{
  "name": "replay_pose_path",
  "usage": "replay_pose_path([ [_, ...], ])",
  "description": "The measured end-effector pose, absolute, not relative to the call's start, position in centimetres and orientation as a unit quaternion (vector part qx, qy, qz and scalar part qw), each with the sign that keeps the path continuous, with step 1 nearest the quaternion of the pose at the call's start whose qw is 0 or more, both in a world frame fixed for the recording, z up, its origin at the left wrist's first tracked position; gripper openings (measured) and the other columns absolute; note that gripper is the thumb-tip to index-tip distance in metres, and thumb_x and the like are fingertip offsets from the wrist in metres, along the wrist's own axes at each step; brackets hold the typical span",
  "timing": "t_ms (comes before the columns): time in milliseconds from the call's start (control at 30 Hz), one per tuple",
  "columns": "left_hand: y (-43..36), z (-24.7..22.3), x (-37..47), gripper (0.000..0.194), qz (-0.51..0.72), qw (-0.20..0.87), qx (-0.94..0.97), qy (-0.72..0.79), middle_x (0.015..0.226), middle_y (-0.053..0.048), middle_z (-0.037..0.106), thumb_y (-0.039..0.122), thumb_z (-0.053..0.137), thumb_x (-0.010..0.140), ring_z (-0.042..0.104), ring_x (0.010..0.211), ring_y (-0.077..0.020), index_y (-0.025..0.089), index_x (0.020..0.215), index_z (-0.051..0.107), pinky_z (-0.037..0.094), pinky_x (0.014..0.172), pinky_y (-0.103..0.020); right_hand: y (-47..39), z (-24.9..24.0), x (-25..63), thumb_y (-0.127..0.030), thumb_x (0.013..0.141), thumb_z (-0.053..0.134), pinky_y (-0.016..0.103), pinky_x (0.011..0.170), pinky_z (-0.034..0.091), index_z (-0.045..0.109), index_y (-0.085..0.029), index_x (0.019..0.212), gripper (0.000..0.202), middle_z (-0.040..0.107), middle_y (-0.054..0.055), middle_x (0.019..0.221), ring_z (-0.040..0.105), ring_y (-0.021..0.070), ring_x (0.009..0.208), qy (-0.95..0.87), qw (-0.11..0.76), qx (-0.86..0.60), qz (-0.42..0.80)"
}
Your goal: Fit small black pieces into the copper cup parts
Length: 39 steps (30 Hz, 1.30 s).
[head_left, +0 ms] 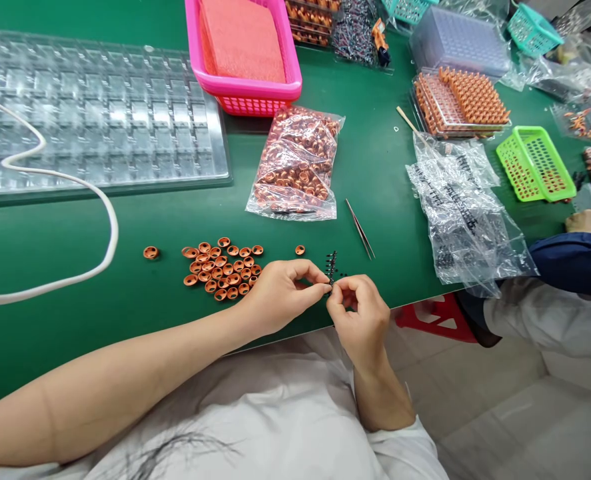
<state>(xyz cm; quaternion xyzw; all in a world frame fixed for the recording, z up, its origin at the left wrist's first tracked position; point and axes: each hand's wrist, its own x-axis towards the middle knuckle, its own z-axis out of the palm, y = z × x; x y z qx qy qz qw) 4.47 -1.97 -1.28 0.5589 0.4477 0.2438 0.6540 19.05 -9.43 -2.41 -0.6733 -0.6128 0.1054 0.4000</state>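
My left hand (288, 293) and my right hand (360, 310) meet near the table's front edge, thumbs and fingertips pinched close together. Between them rises a small black plastic sprue (330, 267) with short side branches; its lower end is hidden by my fingertips. Both hands seem to grip it. A few tiny black bits (343, 275) lie just beyond my right hand. Left of my left hand spreads a cluster of small copper-coloured rings (225, 267). One single copper-coloured ring (300, 250) sits apart, beyond my left hand. Metal tweezers (360, 230) rest farther back on the right.
Behind the rings lies a clear bag of copper-coloured parts (298, 167), near a pink basket (295, 90). A clear blister tray (100, 120) and white cable (110, 227) occupy the left. Plastic bags (460, 207) and a green basket (538, 163) lie right, near another person's sleeve (572, 262).
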Motion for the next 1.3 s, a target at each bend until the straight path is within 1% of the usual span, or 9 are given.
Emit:
replay_pose_path([
  [167, -2.2, -1.1, 4.5, 0.014, 0.24, 0.645, 0.572, 0.445, 0.076, -0.003, 0.077, 0.028, 0.069, 0.078, 0.069, 0.067, -0.016, 0.015, 0.076, 0.073, 0.052, 0.062, -0.023, -9.1, -2.5, 19.2, -0.013, 0.088, 0.058, 0.023, 0.055, 0.046, 0.058, -0.022, 0.08, 0.012, 0.061, -0.002, 0.074, 0.052, 0.0096, 0.057, -0.585, 0.409, -0.69, 0.121],
  [267, -2.4, -1.0, 4.4, 0.015, 0.227, 0.647, 0.58, 0.44, 0.077, -0.004, 0.077, 0.029, 0.067, 0.078, 0.069, 0.065, -0.016, 0.015, 0.077, 0.073, 0.051, 0.059, -0.023, -9.1, -2.8, 20.5, -0.017, 0.088, 0.059, 0.023, 0.054, 0.046, 0.061, -0.022, 0.08, 0.009, 0.062, -0.001, 0.075, 0.053, 0.0103, 0.058, -0.542, 0.419, -0.716, 0.133],
  [333, -2.3, -1.0, 4.4, 0.016, 0.229, 0.649, 0.574, 0.444, 0.078, -0.004, 0.077, 0.031, 0.068, 0.078, 0.07, 0.067, -0.0172, 0.016, 0.077, 0.073, 0.052, 0.061, -0.024, -9.1, -2.9, 21.7, -0.021, 0.089, 0.059, 0.024, 0.054, 0.046, 0.063, -0.021, 0.082, 0.008, 0.063, -0.001, 0.075, 0.054, 0.0107, 0.058, -0.518, 0.415, -0.73, 0.166],
  [500, -2.0, -1.3, 4.5, 0.017, 0.23, 0.664, 0.552, 0.449, 0.079, -0.004, 0.078, 0.034, 0.071, 0.078, 0.071, 0.072, -0.0187, 0.017, 0.079, 0.074, 0.054, 0.066, -0.026, -8.5, -2.9, 24.1, -0.023, 0.09, 0.058, 0.024, 0.057, 0.046, 0.065, -0.021, 0.08, 0.012, 0.062, -0.001, 0.075, 0.053, 0.0108, 0.059, -0.566, 0.337, -0.719, 0.22],
  [600, -2.0, -1.4, 4.5, 0.017, 0.226, 0.671, 0.548, 0.446, 0.08, -0.004, 0.078, 0.034, 0.072, 0.077, 0.07, 0.073, -0.0186, 0.017, 0.079, 0.074, 0.054, 0.067, -0.026, -8.1, -2.8, 24.5, -0.02, 0.09, 0.055, 0.025, 0.059, 0.045, 0.063, -0.021, 0.079, 0.014, 0.06, -0.001, 0.076, 0.052, 0.0107, 0.059, -0.602, 0.312, -0.708, 0.199],
  [733, -2.0, -1.5, 4.5, 0.02, 0.221, 0.675, 0.545, 0.446, 0.082, -0.005, 0.077, 0.037, 0.072, 0.077, 0.07, 0.075, -0.0188, 0.017, 0.081, 0.074, 0.054, 0.068, -0.027, -7.9, -2.5, 24.9, -0.014, 0.088, 0.054, 0.026, 0.061, 0.043, 0.059, -0.022, 0.077, 0.014, 0.057, -0.002, 0.075, 0.05, 0.0107, 0.059, -0.634, 0.272, -0.703, 0.171],
  [900, -1.8, -1.4, 4.5, 0.022, 0.215, 0.682, 0.537, 0.447, 0.082, -0.005, 0.076, 0.037, 0.072, 0.077, 0.068, 0.075, -0.019, 0.016, 0.081, 0.073, 0.055, 0.069, -0.028, -7.9, -2.2, 25.5, -0.013, 0.09, 0.052, 0.027, 0.066, 0.042, 0.058, -0.022, 0.08, 0.015, 0.056, -0.001, 0.078, 0.051, 0.0126, 0.065, -0.676, 0.218, -0.685, 0.164],
  [1167, -1.7, -1.7, 4.4, 0.023, 0.211, 0.687, 0.541, 0.437, 0.081, -0.006, 0.074, 0.038, 0.072, 0.076, 0.067, 0.075, -0.0198, 0.016, 0.082, 0.072, 0.055, 0.07, -0.03, -8.1, -2.9, 25.5, -0.011, 0.09, 0.05, 0.026, 0.066, 0.043, 0.058, -0.021, 0.084, 0.014, 0.058, 0.0, 0.079, 0.053, 0.0129, 0.066, -0.707, 0.212, -0.667, 0.101],
  [1300, -1.7, -1.6, 4.4, 0.023, 0.211, 0.688, 0.542, 0.435, 0.081, -0.006, 0.074, 0.038, 0.072, 0.077, 0.068, 0.076, -0.0202, 0.016, 0.082, 0.072, 0.055, 0.07, -0.031, -8.0, -3.1, 25.3, -0.01, 0.09, 0.051, 0.026, 0.064, 0.042, 0.059, -0.021, 0.083, 0.015, 0.059, 0.001, 0.079, 0.052, 0.0129, 0.065, -0.712, 0.208, -0.667, 0.07],
])
